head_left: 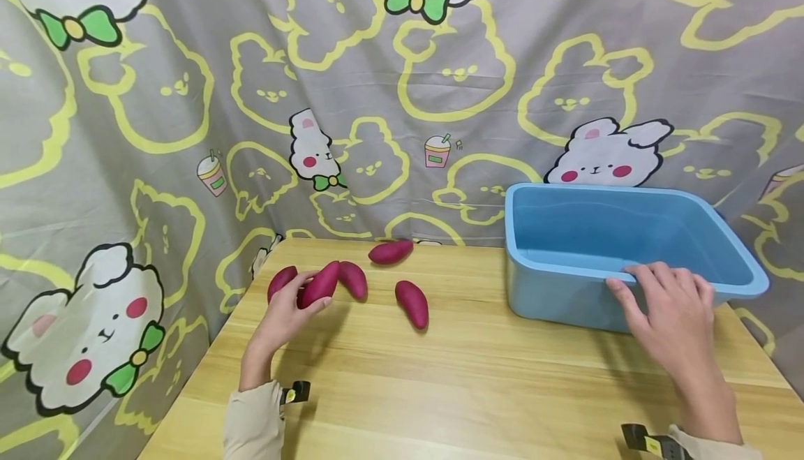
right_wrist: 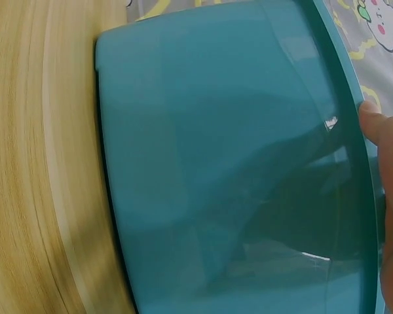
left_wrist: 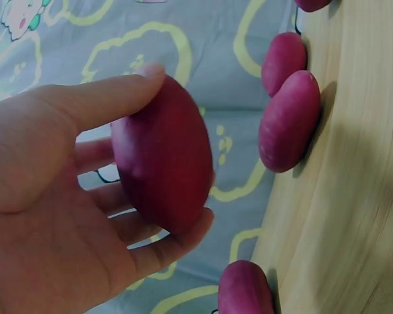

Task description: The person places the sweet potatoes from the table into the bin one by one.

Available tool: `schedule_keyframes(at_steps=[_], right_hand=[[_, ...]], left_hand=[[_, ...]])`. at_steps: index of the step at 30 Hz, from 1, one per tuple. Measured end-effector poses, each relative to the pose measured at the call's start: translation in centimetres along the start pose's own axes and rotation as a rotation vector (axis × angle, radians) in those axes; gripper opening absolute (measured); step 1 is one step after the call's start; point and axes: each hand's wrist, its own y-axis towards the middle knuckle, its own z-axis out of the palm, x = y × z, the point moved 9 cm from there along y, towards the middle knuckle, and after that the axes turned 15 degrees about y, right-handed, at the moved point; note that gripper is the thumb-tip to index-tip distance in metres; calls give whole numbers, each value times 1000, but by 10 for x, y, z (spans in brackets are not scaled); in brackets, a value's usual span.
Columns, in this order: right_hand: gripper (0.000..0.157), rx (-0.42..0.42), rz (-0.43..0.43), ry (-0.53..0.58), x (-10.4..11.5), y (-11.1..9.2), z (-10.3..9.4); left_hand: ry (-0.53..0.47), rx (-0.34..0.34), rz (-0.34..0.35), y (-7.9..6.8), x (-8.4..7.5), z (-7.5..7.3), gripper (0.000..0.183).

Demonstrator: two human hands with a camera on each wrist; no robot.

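My left hand point(head_left: 290, 315) holds a purple sweet potato point(left_wrist: 164, 157) between thumb and fingers, lifted above the table at the left. Close around it lie other purple sweet potatoes: one point(head_left: 283, 282) partly behind the hand, one point(head_left: 354, 280) just right of the held one, one point(head_left: 391, 252) near the back edge and one point(head_left: 412, 304) farther right. On the right stands a blue plastic tub point(head_left: 565, 292). Over its near rim my right hand point(head_left: 673, 313) grips, with the thumb point(right_wrist: 372, 121) on the rim; the other fingertips are mostly hidden in the right wrist view.
Everything stands on a light wooden table point(head_left: 440, 390). A grey curtain point(head_left: 370, 97) with yellow outlines and cartoon animals hangs behind the table and along its left side. The tub's inside shows no contents in the head view.
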Motion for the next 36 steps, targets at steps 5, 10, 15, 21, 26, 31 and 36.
schedule_keyframes(at_steps=[5, 10, 15, 21, 26, 31, 36], right_hand=[[39, -4, -4, 5, 1, 0, -1], [40, -1, -1, 4, 1, 0, -3], [40, 5, 11, -7, 0, -2, -4], [38, 16, 8, -9, 2, -1, 0], [39, 8, 11, 0, 4, -2, 1], [39, 4, 15, -5, 3, -3, 0], [40, 8, 12, -7, 4, -1, 0]], left_hand=[[-22, -48, -12, 0, -2, -6, 57], [-15, -119, 5, 1, -8, -11, 57], [-32, -162, 19, 2, -14, -14, 56], [-51, -201, 24, 2, -20, -21, 56], [-67, -236, 24, 2, -22, -29, 57], [-103, -266, 18, 1, -23, -33, 58], [-146, -301, 1, 0, -28, -36, 58]])
